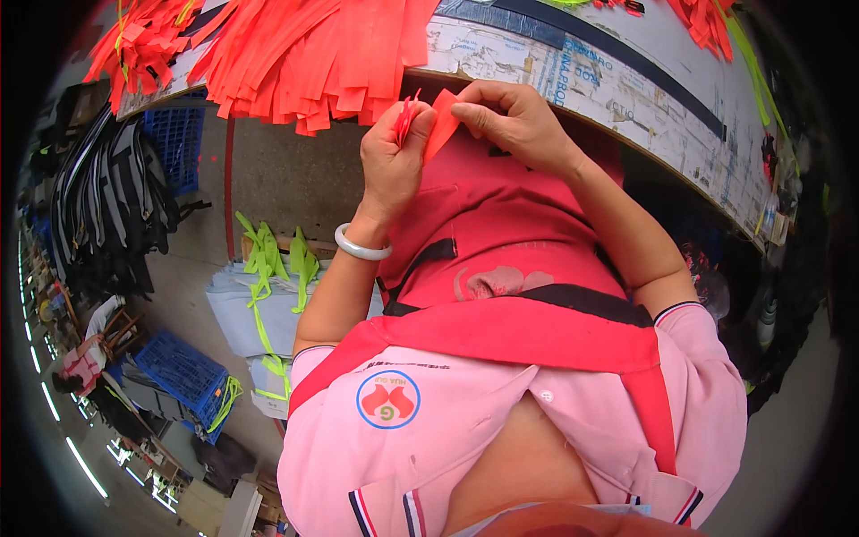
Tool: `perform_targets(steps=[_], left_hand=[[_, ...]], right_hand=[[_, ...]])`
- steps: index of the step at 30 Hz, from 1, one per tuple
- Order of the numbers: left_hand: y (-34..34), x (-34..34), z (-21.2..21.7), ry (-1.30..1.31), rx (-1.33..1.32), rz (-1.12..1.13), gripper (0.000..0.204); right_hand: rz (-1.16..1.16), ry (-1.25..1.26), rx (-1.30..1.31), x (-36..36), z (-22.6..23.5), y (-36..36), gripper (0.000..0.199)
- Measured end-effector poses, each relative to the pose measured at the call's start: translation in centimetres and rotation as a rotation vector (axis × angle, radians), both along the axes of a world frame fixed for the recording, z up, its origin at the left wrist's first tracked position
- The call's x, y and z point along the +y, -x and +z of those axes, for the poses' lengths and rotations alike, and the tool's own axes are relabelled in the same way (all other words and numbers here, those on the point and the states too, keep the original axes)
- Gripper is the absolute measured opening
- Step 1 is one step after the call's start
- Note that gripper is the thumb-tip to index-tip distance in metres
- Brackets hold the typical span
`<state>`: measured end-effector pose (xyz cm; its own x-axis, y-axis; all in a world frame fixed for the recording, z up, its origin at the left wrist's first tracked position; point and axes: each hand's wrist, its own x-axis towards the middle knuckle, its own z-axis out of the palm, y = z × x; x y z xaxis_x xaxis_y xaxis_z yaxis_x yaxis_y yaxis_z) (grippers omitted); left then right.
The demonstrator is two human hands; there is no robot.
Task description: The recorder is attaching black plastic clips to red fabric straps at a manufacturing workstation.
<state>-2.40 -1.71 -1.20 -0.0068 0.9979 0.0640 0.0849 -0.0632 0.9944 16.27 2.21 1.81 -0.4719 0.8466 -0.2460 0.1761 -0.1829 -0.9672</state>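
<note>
In front of my red apron (pixel 501 206), both hands work close together near the table's edge. My left hand (pixel 389 166) is closed round several small folded pieces of orange-red fabric, whose ends stick out above the thumb. Between the two hands shows a flat orange-red fabric strip (pixel 441 130). Its right edge is pinched between the thumb and fingers of my right hand (pixel 519 125). A big heap of like orange-red strips (pixel 313 54) lies on the table just beyond my left hand, their ends hanging over the edge.
The work table (pixel 662 134) has a worn, taped white covering. Another bundle of orange strips (pixel 143 49) lies at far left. Black straps (pixel 112 188) hang at left beside a blue crate (pixel 174 143). Pale stacked sheets (pixel 242 309) tied with yellow-green bands stand on the floor.
</note>
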Motion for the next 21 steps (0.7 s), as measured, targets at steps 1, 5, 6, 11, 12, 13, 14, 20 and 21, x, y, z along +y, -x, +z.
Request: perform_targets(steps=[1,5,6,11,12,13,14,20,21], left_hand=[[0.1,-0.2,-0.2,0.045,-0.013,-0.031,0.019],[0.2,0.1,-0.5,0.114,-0.117,-0.11,0.018],[0.3,0.2,-0.3,0.157,-0.144,-0.162,0.017],[0.6,0.4,-0.1,0.24,-0.177,-0.253,0.013],[0.6,0.3,-0.1,0.265,-0.18,-0.273,0.012],[0.6,0.2,-0.2,0.291,-0.183,-0.294,0.011],[0.5,0.1,-0.2,0.294,-0.184,-0.295,0.011],[-0.1,-0.3,-1.3,0.326,-0.237,-0.313,0.007],[-0.6,-0.5,-1.6,0.253,-0.212,-0.274,0.007]], right_hand=[[0.012,-0.057,0.031,-0.1,-0.6,0.0,0.023],[0.084,-0.128,0.024,-0.2,-0.8,-0.2,0.019],[0.127,-0.185,0.005,-0.3,-0.9,-0.2,0.018],[0.103,-0.247,-0.092,-1.0,-1.0,-0.5,0.02],[0.096,-0.323,-0.108,-1.1,-1.2,-0.5,0.018],[0.095,-0.32,-0.108,-1.2,-1.2,-0.5,0.018],[0.125,-0.378,-0.133,-1.3,-1.0,-0.6,0.017],[0.072,-0.373,-0.193,-2.7,-1.0,0.0,0.018],[0.022,-0.291,-0.197,-3.0,-1.0,0.1,0.019]])
